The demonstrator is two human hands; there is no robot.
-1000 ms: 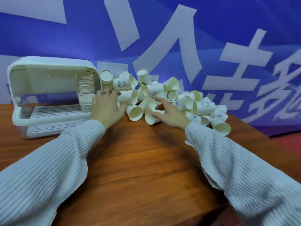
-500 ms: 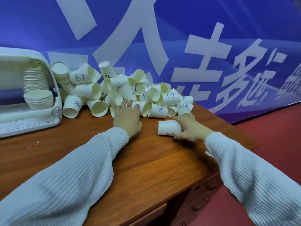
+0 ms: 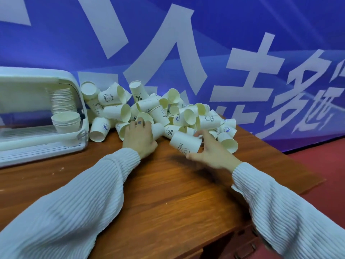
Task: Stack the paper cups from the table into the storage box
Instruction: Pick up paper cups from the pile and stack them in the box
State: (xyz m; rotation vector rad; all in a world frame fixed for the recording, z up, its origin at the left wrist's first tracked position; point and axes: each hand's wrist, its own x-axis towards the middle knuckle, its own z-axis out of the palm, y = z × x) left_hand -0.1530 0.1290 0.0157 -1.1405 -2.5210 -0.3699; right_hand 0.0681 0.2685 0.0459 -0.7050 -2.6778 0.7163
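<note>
The right hand (image 3: 211,152) fingers grasp a paper cup (image 3: 184,142) lying sideways, base pointing left; left hand (image 3: 139,138) fingers curl around another cup (image 3: 157,130).

Event venue, printed blue banner (image 3: 242,43), wooden desk (image 3: 168,193)

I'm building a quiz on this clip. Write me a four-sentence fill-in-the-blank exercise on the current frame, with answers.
1. The right hand grips a paper cup printed with the word ____.
2. The loose cups are piled on a ____ table.
3. The storage box stands to the ____ of the pile.
4. The cups already inside the box are nested in ____.

Missing words: HELLO; wooden; left; stacks
</note>
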